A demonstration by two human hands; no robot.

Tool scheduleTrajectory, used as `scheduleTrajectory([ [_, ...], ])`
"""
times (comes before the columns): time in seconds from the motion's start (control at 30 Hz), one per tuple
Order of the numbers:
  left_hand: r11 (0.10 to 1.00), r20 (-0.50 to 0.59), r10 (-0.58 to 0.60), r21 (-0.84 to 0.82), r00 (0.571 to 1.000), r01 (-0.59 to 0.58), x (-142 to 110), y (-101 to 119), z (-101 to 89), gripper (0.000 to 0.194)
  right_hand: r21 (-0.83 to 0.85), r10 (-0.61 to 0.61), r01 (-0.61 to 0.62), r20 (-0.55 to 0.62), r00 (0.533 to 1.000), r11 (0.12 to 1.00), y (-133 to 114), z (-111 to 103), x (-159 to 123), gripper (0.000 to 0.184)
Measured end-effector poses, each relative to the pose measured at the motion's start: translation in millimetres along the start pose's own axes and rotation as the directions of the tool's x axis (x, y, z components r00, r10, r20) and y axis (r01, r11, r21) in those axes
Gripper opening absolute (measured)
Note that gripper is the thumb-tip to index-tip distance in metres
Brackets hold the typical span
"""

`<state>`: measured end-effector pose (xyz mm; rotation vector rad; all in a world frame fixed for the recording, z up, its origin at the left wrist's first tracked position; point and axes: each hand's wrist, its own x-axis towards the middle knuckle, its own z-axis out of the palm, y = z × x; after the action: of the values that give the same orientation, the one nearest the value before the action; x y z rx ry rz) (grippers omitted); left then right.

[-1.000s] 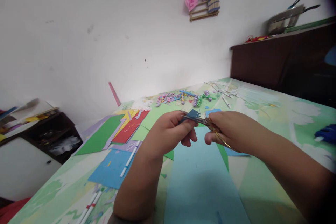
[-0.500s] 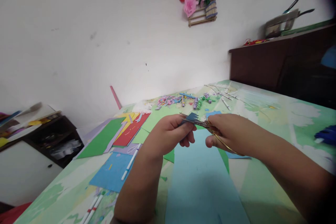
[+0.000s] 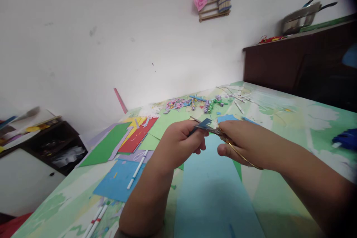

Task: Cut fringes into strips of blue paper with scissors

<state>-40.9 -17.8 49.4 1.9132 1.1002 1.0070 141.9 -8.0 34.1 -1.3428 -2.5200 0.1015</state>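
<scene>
Pinched in my left hand is a small dark blue piece of paper with a fringed, notched edge. My right hand grips a pair of scissors by gold-coloured handles. The scissor blades point left and lie around the blue paper, close to my left fingertips; they look slightly apart. Below both hands a long light blue sheet lies on the table. Part of a brighter blue piece of paper shows just beyond my right hand.
On the patterned table, green card, red card and a blue sheet lie to the left, with white markers. Paper scraps and curled strips sit toward the wall. A blue bundle is at right.
The view has shifted slightly, so the wall decoration sits higher. The scissors' blades appear a little wider apart around the blue paper. Both hands keep their holds.
</scene>
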Motion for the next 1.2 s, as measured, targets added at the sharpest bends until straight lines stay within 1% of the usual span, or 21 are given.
scheduleTrajectory([
  [0.17, 0.996, -0.009, -0.052, -0.069, 0.999, 0.051, -0.9, 0.2, -2.2, 0.013, -0.067, 0.030, -0.030, 0.006, 1.000, 0.997, -7.3, -0.6, 2.0, 0.043],
  [0.3, 0.990, 0.038, -0.073, -0.122, 0.997, 0.077, -2.3, 2.6, -5.1, 0.013, -0.084, -0.002, 0.001, -0.015, 1.000, 0.996, -11.3, -1.0, 4.4, 0.041],
  [0.5, 0.974, 0.080, -0.123, -0.183, 0.989, 0.136, -0.5, 4.2, -9.1, 0.010, -0.076, 0.011, -0.010, 0.000, 1.000, 0.997, -11.1, -0.4, 6.2, 0.040],
  [0.67, 0.964, 0.139, -0.110, -0.227, 0.984, 0.140, -0.2, 2.0, -11.6, 0.012, -0.066, 0.009, -0.009, 0.014, 1.000, 0.998, -11.8, -1.6, 7.1, 0.038],
  [0.73, 0.963, 0.145, -0.098, -0.235, 0.985, 0.130, -0.6, 1.6, -12.1, 0.013, -0.054, 0.009, -0.008, 0.018, 1.000, 0.999, -11.3, -2.3, 7.3, 0.037],
  [0.87, 0.978, 0.107, -0.073, -0.188, 0.992, 0.092, -1.6, 2.6, -10.9, 0.014, -0.004, 0.002, -0.002, 0.015, 1.000, 1.000, -6.0, -0.8, 5.6, 0.038],
  [0.97, 0.991, 0.019, -0.060, -0.115, 0.998, 0.062, -2.6, 4.4, -7.5, 0.013, 0.029, -0.036, 0.037, -0.026, 0.999, 0.999, -0.8, 2.9, 3.3, 0.038],
  [1.03, 0.998, -0.022, -0.042, -0.049, 0.999, 0.040, -3.3, 5.8, -4.8, 0.016, 0.050, -0.051, 0.052, -0.031, 0.998, 0.997, 1.0, 4.7, 2.1, 0.036],
  [1.2, 0.995, -0.055, 0.017, 0.096, 0.998, -0.012, -4.4, 9.7, -1.3, 0.023, 0.076, -0.070, 0.073, -0.040, 0.997, 0.994, 0.6, 4.5, 1.2, 0.036],
])
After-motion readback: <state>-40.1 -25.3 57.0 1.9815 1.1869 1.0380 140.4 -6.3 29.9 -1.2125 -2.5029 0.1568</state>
